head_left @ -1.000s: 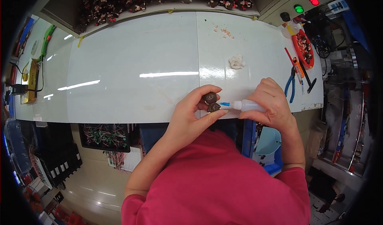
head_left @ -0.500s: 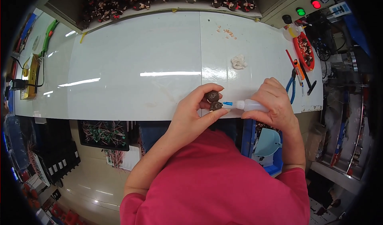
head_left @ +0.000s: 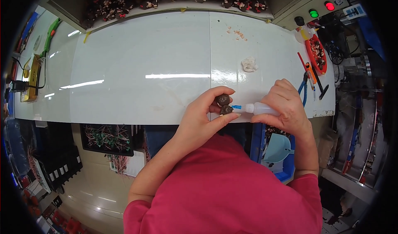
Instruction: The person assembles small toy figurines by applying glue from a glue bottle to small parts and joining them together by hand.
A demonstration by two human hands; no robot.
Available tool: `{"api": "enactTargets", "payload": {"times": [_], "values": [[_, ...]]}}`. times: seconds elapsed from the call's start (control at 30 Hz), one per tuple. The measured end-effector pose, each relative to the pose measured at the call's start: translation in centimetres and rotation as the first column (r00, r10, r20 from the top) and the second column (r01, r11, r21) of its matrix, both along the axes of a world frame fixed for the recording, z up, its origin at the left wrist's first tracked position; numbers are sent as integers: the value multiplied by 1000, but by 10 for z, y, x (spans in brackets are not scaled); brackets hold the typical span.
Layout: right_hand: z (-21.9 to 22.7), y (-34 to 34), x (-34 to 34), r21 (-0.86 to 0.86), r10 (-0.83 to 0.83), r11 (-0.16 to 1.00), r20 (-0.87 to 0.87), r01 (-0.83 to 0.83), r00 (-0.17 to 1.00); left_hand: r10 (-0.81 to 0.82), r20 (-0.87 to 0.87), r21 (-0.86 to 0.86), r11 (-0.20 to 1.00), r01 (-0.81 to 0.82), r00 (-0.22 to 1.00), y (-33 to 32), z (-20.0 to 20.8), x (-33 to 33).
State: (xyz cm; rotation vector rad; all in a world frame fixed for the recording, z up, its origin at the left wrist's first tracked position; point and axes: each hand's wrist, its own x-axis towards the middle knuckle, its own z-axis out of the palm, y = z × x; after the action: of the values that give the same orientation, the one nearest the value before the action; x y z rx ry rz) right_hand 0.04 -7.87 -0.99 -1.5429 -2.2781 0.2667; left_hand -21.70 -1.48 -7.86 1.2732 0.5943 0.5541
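Note:
Between the thumb and fingers of my left hand [head_left: 204,109] are two small dark brown rounded pieces, an upper piece [head_left: 223,99] and a lower piece [head_left: 226,110], close together. My right hand [head_left: 284,107] is wrapped round a translucent white squeeze bottle [head_left: 265,109] held on its side. The bottle's blue nozzle tip [head_left: 236,107] points left and reaches right up to the lower piece; whether it touches cannot be made out. Both hands are above the near edge of the white table [head_left: 137,97].
A crumpled white tissue [head_left: 249,64] lies ahead, with small orange bits [head_left: 238,35] beyond. Blue-handled pliers [head_left: 303,89] and a red tray [head_left: 316,53] of small figures are at right. A shelf box [head_left: 178,4] full of dark figures stands at the back; a blue bin [head_left: 286,174] sits below.
The brown pieces have turned slightly in my left hand. The bottle and my right hand stay almost in place.

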Motion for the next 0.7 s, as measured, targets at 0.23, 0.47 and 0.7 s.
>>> {"api": "enactTargets", "payload": {"times": [0.23, 0.47, 0.7], "values": [[1, -2, 1, 9, 2, 1000, 23, -2, 1000, -24, -13, -28, 999, 24, 1000, -2, 0, 0], [3, -2, 2, 16, 3, 1000, 17, -3, 1000, 51, 22, 58, 997, -52, 998, -4, 0, 2], [-6, -3, 5, -10, -24, 1000, -16, 24, 1000, 11, 9, -28, 1000, -10, 1000, 0, -4, 1]]}}
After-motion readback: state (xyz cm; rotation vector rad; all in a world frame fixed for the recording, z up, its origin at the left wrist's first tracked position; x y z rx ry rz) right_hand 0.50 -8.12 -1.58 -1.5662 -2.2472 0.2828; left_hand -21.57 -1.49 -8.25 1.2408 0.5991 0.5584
